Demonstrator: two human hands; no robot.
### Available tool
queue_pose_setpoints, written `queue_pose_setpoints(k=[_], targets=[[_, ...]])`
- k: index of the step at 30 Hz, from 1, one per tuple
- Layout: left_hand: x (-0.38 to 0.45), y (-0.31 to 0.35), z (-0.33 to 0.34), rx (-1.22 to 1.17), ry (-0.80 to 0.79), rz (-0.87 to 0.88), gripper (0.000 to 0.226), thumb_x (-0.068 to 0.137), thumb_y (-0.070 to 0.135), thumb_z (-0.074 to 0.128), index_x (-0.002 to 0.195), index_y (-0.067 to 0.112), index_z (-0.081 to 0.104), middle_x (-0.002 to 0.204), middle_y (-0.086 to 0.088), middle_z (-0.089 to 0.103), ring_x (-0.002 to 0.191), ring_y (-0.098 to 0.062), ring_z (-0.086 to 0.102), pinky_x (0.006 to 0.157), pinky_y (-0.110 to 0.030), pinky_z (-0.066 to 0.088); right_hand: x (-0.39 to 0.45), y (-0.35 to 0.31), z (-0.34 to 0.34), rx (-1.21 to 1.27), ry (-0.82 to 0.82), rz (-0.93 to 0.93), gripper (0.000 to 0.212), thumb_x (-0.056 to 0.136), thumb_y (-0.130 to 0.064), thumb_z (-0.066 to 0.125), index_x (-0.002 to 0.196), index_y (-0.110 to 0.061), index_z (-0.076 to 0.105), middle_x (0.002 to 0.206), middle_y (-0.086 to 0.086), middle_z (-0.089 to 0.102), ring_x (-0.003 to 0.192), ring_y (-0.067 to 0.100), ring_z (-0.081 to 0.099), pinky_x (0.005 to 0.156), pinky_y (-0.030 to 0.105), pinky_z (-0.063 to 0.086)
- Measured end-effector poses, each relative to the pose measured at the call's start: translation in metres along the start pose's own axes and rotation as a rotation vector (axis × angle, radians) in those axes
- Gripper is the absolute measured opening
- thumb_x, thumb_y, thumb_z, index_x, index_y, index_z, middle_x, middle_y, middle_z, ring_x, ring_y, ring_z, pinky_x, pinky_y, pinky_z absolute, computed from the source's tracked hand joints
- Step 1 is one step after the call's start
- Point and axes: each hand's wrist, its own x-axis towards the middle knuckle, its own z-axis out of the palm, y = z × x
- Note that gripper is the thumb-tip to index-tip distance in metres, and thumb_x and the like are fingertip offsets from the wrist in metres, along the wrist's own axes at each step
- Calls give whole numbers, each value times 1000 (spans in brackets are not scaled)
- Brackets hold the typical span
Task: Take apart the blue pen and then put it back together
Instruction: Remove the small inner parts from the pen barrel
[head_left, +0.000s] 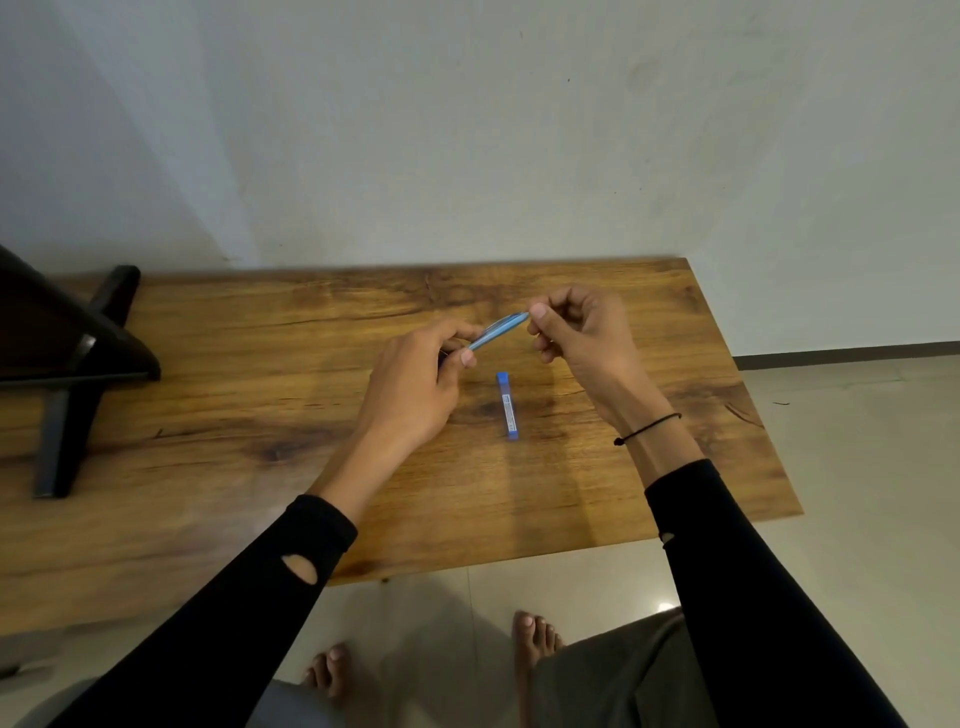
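I hold a light blue pen (496, 330) in the air above the wooden table (218, 415), slanting up from left to right. My left hand (415, 384) pinches its lower left end between thumb and fingers. My right hand (582, 332) pinches its upper right end with thumb and forefinger. Both ends of the pen are hidden in my fingers. Below the pen, a blue cap or tube piece (507, 405) with a white label lies flat on the table, pointing away from me.
A dark stand with angled legs (78, 364) sits on the table's left side. The wall runs behind the table's far edge. The right edge of the table (748, 395) drops to a tiled floor, and bare feet show under the near edge.
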Motion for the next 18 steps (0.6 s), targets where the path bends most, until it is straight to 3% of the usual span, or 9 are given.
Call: queue_pose_setpoints(k=[5, 10, 14, 16, 18], targets=[[-1, 3, -2, 1, -5, -24, 30, 106, 15, 67, 130, 31, 74, 96, 19, 75, 101, -8, 73, 90, -44, 62, 3, 1, -6, -53, 109, 10, 9, 105, -12, 67, 98, -9, 70, 79, 3, 68, 62, 8, 64, 57, 25, 55], [1, 1, -5, -28, 7, -64, 26, 106, 12, 66, 126, 26, 74, 93, 13, 77, 91, -15, 77, 90, -50, 63, 5, 13, -21, -536, 113, 31, 10, 97, -16, 77, 89, -10, 75, 78, -6, 68, 73, 7, 62, 63, 15, 47], [1, 2, -3, -27, -1, -51, 25, 106, 13, 66, 127, 23, 74, 91, 13, 76, 87, -16, 77, 89, -49, 64, 3, 18, -19, -715, 140, 98, 8, 94, -16, 79, 92, -10, 75, 92, 3, 75, 96, 27, 70, 84, 46, 59], [1, 2, -3, -27, -1, -51, 25, 107, 14, 66, 128, 23, 74, 93, 10, 77, 87, -16, 77, 88, -49, 64, 3, 17, -17, -734, 172, 96, 9, 95, -15, 78, 90, -10, 73, 96, 4, 76, 98, 30, 71, 88, 50, 59], [1, 3, -3, -26, -1, -59, 25, 107, 14, 66, 129, 22, 73, 98, 6, 79, 88, -17, 78, 88, -49, 65, 3, 16, -17, -705, 216, 75, 11, 95, -13, 79, 86, -10, 72, 87, -2, 74, 90, 23, 70, 89, 48, 59]])
